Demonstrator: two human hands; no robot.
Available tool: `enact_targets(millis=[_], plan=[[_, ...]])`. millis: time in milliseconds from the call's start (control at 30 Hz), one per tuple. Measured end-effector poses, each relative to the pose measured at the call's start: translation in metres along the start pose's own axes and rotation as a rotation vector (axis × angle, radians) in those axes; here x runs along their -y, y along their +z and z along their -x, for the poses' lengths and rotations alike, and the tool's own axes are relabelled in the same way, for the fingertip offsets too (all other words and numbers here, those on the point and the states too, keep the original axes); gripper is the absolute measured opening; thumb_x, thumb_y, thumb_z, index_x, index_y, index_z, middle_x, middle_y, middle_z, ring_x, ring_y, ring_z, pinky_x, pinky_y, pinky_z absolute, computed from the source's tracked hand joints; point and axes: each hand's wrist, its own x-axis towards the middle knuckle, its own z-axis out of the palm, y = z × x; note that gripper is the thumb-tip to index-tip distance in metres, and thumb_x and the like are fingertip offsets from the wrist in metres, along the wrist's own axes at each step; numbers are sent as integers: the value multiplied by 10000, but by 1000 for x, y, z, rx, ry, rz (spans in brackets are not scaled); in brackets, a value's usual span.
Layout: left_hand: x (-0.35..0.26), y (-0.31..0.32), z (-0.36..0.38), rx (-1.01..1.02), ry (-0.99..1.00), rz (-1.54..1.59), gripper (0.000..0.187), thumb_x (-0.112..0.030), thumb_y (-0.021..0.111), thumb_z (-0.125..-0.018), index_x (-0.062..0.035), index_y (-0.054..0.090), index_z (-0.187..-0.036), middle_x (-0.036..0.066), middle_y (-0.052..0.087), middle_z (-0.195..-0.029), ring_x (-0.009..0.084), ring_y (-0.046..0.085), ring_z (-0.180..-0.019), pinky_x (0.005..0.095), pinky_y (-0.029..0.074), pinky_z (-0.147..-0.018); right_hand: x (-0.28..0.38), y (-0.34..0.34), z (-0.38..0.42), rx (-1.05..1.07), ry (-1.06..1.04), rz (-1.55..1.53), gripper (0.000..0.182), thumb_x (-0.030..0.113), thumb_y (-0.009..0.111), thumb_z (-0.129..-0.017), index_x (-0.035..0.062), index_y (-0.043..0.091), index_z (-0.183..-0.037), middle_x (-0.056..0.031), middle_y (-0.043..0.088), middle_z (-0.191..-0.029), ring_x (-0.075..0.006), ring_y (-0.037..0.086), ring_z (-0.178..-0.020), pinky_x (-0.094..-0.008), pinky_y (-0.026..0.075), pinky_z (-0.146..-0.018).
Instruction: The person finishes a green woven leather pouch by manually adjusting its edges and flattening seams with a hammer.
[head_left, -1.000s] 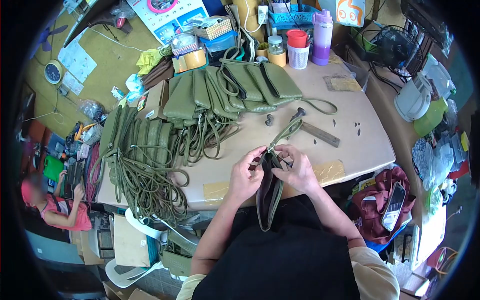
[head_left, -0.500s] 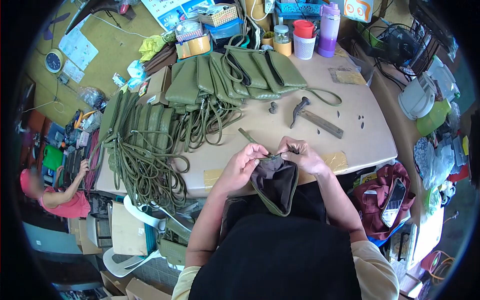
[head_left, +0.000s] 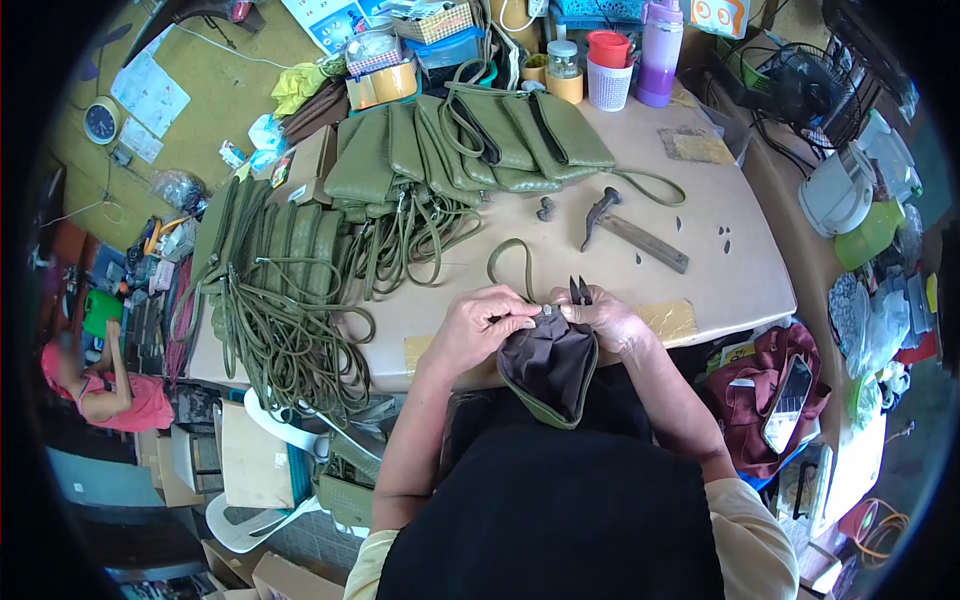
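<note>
An olive-green pouch (head_left: 548, 398) hangs between my hands, its mouth spread so that the dark lining shows. My left hand (head_left: 482, 325) pinches the pouch's top edge close to a thin green strap (head_left: 514, 246) that loops up onto the table. On the other side of the opening, my right hand (head_left: 606, 318) grips the edge too. A small dark tool with two pointed tips (head_left: 580, 289) sticks up from this hand; its handles are hidden in the palm. Between the fingertips sits a small metal piece (head_left: 547, 311), too small to name.
A hammer (head_left: 630, 235) lies on the table (head_left: 740, 260) beyond my right hand. Green pouches (head_left: 370, 160) with tangled straps (head_left: 300, 340) cover the left and back. A red bag (head_left: 765, 390) is at my right. Another person (head_left: 115, 390) is at far left.
The strap now arches up into a loop instead of lying as a short end. The tool's two points have come into view above my right hand. The other person's arms have moved.
</note>
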Motion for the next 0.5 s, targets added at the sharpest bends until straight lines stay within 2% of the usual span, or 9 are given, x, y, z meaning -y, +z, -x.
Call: enact_targets(millis=[67,133,267,333,367,433,467,500], plan=[[2,-2,-1,42,-4,20,132,12,701,-801,1,718,-931,82,668,-811,166,629,-740,252,489,-657,-2,2,0,18,6,-1,198,198,759,-818,61,632,-882,53,592,-815,-68,538,-762,-216,427,-740],[5,0,-4,56,-11,-66,46,-16,692,-820,16,681,-852,67,657,-775,163,614,-716,269,480,-643,-1,7,1,-14,0,-11,272,228,790,-782,54,623,-910,29,585,-801,-80,536,-772,-254,434,-717],[4,10,-4,-18,-92,-90,127,-81,667,-868,9,612,-798,38,622,-739,127,566,-685,263,459,-636,2,8,3,-13,-36,58,213,194,750,-826,28,633,-891,38,600,-801,-88,538,-775,-248,432,-756],[15,14,1,-50,-174,18,188,-151,629,-920,-4,568,-820,21,577,-716,97,513,-673,245,437,-639,12,18,8,-230,-66,554,267,209,732,-840,-12,620,-939,-34,622,-911,-149,560,-810,-299,458,-781],[17,16,3,-52,-175,17,188,-151,629,-920,-4,568,-820,21,577,-716,97,513,-673,245,437,-639,13,26,11,-228,-66,554,267,209,732,-840,-12,620,-939,-34,622,-911,-149,560,-810,-299,458,-781],[20,19,5,-130,-205,110,197,-176,607,-944,-5,562,-856,13,546,-711,83,481,-672,232,422,-641,14,44,23,-523,-576,1078,293,212,704,-851,-9,610,-1019,-107,586,-1017,-241,592,-880,-353,480,-805],[20,19,6,-132,-206,110,197,-176,607,-944,-5,562,-856,13,546,-711,83,481,-672,232,422,-641,19,52,30,-520,-575,1078,293,212,704,-851,-9,610,-1019,-107,586,-1017,-241,592,-880,-353,480,-805],[19,18,6,-130,-201,84,198,-177,604,-946,-3,561,-863,16,555,-719,86,489,-674,235,427,-643,25,60,37,-488,-510,1142,292,210,701,-845,16,611,-1044,-130,558,-1037,-275,591,-918,-370,485,-805]])
